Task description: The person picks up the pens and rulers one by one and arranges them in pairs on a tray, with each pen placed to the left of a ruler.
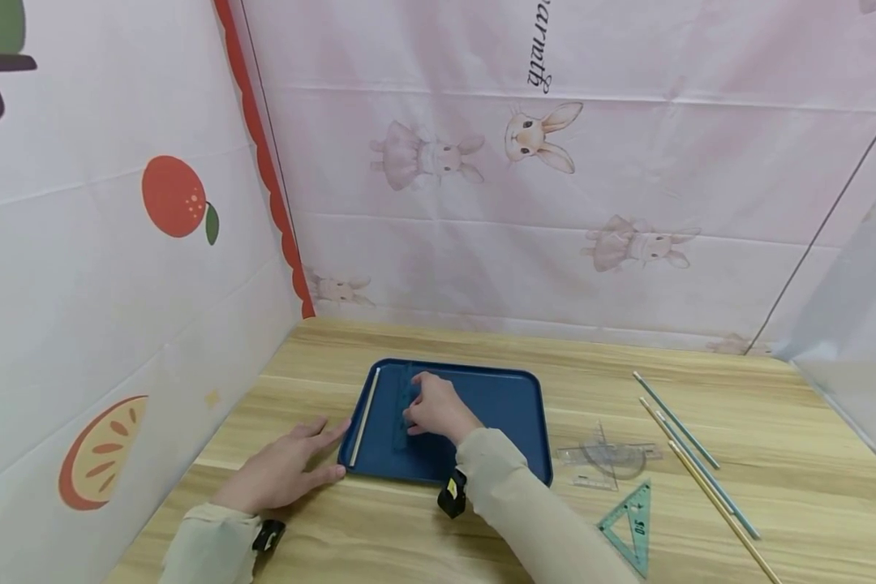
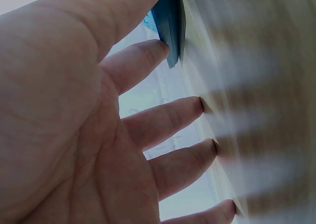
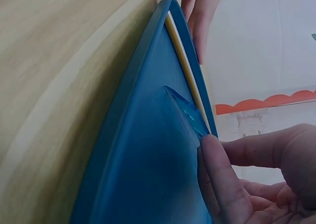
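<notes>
A dark blue tray (image 1: 504,422) lies on the wooden table. Along its left side rests a slim, pale yellow pencil (image 1: 366,415), also visible in the right wrist view. To the right of that pencil is a see-through ruler (image 3: 187,110), roughly parallel to it. My right hand (image 1: 441,408) reaches over the tray and pinches the ruler between thumb and fingers; part of the ruler is hidden by the hand. At the tray's left edge, my left hand (image 1: 292,466) touches the rim with thumb and forefinger, its fingers spread and the other fingertips on the table.
Right of the tray lie a clear protractor (image 1: 628,462) and a clear set square (image 1: 594,482), overlapping. Nearer the front is a green set square (image 1: 613,531). Farther right are several blue pencils (image 1: 677,420) and yellow pencils (image 1: 726,513). Printed cloth walls (image 1: 482,284) enclose the table.
</notes>
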Demonstrator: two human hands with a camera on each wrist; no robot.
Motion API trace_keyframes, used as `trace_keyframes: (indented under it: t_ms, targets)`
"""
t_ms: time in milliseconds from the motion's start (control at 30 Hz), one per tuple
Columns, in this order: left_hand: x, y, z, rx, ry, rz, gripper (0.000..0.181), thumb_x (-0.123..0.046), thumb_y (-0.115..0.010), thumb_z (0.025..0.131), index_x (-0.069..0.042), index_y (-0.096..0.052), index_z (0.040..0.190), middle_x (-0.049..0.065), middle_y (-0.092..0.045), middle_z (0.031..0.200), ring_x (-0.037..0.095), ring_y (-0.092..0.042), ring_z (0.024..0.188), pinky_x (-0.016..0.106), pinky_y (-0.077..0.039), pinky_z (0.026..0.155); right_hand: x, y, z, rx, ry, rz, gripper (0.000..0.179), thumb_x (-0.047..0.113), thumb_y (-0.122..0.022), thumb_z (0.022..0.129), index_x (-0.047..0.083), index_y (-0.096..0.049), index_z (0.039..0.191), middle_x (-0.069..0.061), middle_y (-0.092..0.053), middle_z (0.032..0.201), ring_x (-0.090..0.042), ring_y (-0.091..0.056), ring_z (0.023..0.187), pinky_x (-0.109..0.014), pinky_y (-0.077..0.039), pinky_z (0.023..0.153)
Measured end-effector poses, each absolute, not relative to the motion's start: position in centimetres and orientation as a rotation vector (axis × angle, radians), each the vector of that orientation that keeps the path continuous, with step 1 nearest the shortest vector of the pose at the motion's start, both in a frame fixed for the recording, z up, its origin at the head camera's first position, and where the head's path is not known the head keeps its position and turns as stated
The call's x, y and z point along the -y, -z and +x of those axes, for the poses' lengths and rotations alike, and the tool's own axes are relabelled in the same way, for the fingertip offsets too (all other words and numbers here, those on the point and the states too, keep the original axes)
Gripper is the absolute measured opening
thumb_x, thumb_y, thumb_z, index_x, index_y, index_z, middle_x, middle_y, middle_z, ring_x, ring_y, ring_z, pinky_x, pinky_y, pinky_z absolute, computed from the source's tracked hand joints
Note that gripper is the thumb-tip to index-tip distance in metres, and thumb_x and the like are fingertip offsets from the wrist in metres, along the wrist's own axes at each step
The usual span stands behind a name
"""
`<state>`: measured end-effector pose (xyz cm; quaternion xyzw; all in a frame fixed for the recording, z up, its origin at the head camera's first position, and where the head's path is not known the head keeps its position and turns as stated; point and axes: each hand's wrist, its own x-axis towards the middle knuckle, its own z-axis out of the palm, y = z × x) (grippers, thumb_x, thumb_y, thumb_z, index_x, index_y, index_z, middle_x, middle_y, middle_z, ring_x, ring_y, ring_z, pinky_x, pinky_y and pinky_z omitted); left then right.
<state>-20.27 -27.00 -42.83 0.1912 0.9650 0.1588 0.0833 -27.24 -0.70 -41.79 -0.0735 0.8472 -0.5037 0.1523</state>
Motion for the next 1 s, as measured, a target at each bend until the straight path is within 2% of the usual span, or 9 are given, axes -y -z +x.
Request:
trace_keyframes:
  t_ms: [500, 833, 933, 1000]
  targets:
    - [27.1, 42.8, -20.2, -2.898, -0.475, 0.604, 0.076, -0.053, -0.071, 0.101, -0.019, -0.047, 0.164, 0.034, -0.044, 0.163, 0.062, -0.049, 0.143, 0.076, -0.046, 0.109, 3.0, 41.8, -27.3, -2.453, 1.374, -0.171, 0.065, -0.003, -0.069, 0.101, -0.001, -0.043, 0.161, -0.016, -0.067, 0.098, -0.025, -0.077, 0.074, -0.036, -0.067, 0.074]
    - [27.0, 42.6, -20.1, -2.901, -0.474, 0.602, 0.074, -0.051, -0.071, 0.102, -0.018, -0.047, 0.164, 0.034, -0.045, 0.163, 0.061, -0.05, 0.143, 0.075, -0.047, 0.109, 4.2, 41.9, -27.0, -2.477, 1.323, -0.163, 0.065, -0.001, -0.068, 0.102, 0.001, -0.043, 0.162, -0.009, -0.063, 0.069, -0.018, -0.074, 0.064, -0.032, -0.066, 0.072]
    - [27.0, 42.5, -20.1, -2.903, -0.47, 0.603, 0.074, -0.052, -0.071, 0.101, -0.019, -0.048, 0.164, 0.034, -0.045, 0.163, 0.061, -0.05, 0.143, 0.075, -0.047, 0.109, 4.5, 42.0, -27.1, -2.486, 1.316, -0.16, 0.065, -0.002, -0.069, 0.101, 0.0, -0.043, 0.161, -0.017, -0.069, 0.077, -0.019, -0.075, 0.065, -0.032, -0.066, 0.072]
    - [27.0, 42.5, -20.1, -2.905, -0.468, 0.606, 0.074, -0.052, -0.071, 0.101, -0.019, -0.048, 0.164, 0.035, -0.045, 0.162, 0.061, -0.05, 0.143, 0.075, -0.046, 0.109, 4.6, 41.9, -27.1, -2.498, 1.308, -0.163, 0.065, -0.002, -0.069, 0.101, 0.0, -0.044, 0.161, -0.024, -0.074, 0.098, -0.019, -0.077, 0.067, -0.033, -0.066, 0.074]
